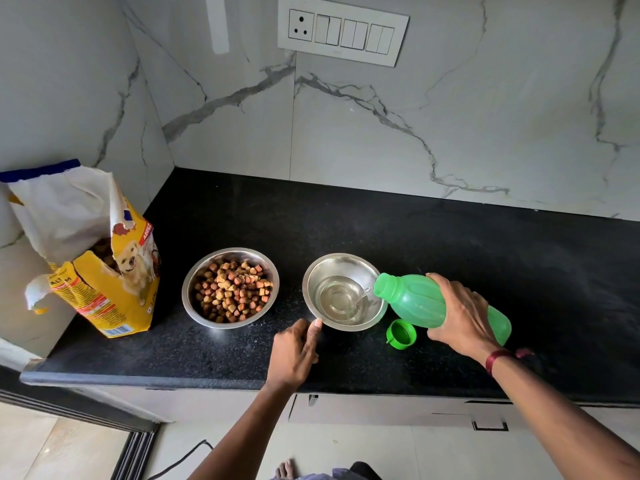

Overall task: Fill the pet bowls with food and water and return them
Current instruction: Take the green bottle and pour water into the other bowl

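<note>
Two steel bowls stand side by side on the black counter (450, 244). The left bowl (194, 292) is full of brown kibble. The right bowl (313, 271) holds clear water. My right hand (460, 313) grips a green bottle (412, 299), tipped on its side with its mouth over the right bowl's rim, and a thin stream of water runs from it into the bowl. My left hand (294, 351) rests on the counter with its thumb touching the water bowl's near rim. The bottle's green cap (401, 334) lies on the counter just in front of that bowl.
An opened yellow pet food bag (114, 292) stands at the counter's left end, against the marble side wall. A switch panel (343, 29) is on the back wall. The counter's front edge runs just below my left hand, with drawers beneath it.
</note>
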